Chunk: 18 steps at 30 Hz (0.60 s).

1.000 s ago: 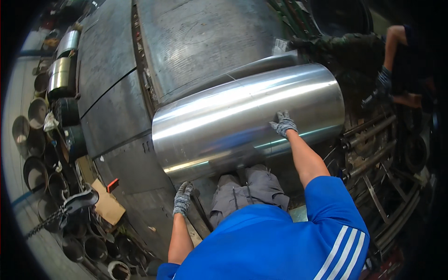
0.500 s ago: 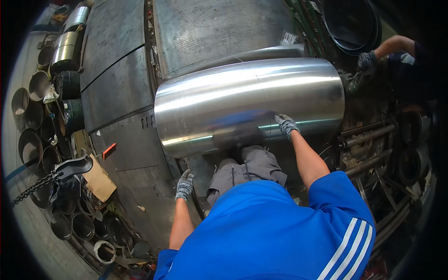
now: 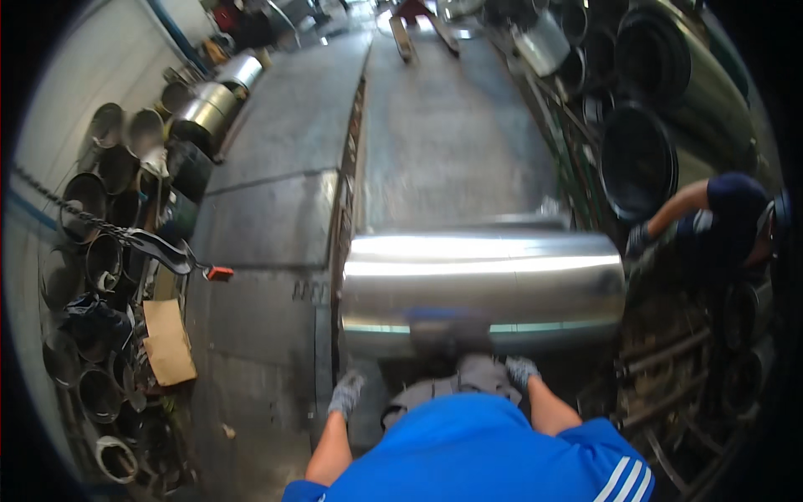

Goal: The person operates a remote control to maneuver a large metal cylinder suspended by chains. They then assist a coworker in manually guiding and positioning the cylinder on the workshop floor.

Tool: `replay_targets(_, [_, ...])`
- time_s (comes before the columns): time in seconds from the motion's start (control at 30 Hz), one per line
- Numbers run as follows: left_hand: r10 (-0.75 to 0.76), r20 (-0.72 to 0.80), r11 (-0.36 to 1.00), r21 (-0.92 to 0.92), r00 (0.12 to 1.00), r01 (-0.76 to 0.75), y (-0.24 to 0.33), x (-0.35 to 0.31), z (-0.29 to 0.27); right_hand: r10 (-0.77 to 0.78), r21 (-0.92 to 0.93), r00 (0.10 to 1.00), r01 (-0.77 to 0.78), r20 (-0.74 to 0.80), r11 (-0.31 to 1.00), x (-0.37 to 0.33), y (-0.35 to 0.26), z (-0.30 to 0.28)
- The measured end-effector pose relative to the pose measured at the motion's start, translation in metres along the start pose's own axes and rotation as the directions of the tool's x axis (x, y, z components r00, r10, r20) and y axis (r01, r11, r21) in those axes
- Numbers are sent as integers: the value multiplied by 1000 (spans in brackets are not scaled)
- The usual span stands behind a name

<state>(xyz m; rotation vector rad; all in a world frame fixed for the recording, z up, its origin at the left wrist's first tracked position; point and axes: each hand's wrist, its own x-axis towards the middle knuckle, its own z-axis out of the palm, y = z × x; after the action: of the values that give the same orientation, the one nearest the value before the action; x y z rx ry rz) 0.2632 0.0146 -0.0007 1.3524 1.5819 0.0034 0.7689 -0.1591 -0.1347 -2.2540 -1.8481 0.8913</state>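
Observation:
A big shiny metal cylinder [image 3: 485, 276], made of rolled sheet, lies sideways in front of my legs. Beside my left thigh hangs my left hand [image 3: 347, 391] in a grey knit glove, fingers loosely stretched and holding nothing. My right hand [image 3: 522, 370], gloved the same way, is at my right thigh near the cylinder's lower edge; its fingers look extended, though slightly blurred. I cannot tell whether it touches the metal. At the cylinder's right end a co-worker's gloved hand [image 3: 637, 240] reaches down; what it touches is unclear.
Dark metal plates [image 3: 452, 142] cover the floor ahead. Stacked sheet-metal tubes [image 3: 104, 251] line the left, near a hanging hook [image 3: 159, 248] on a chain. Large dark-mouthed cylinders [image 3: 637, 163] stand right, above a pipe frame [image 3: 669, 351]. Pallet-jack forks [image 3: 401, 40] show far ahead.
My view has tilted up, showing more floor ahead. My right hand has come off the cylinder's surface and back toward my thigh. My left hand still hangs at my side.

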Motion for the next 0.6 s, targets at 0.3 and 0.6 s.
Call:
replay_targets(0.3, [-308, 17, 947, 106, 951, 305, -210, -6, 56, 448, 76, 861, -477, 243, 876, 18, -8, -22])
replay_targets(0.6, [-21, 85, 971, 240, 996, 0, -186, 6, 87, 522, 309, 812, -582, 261, 752, 8, -70, -98])
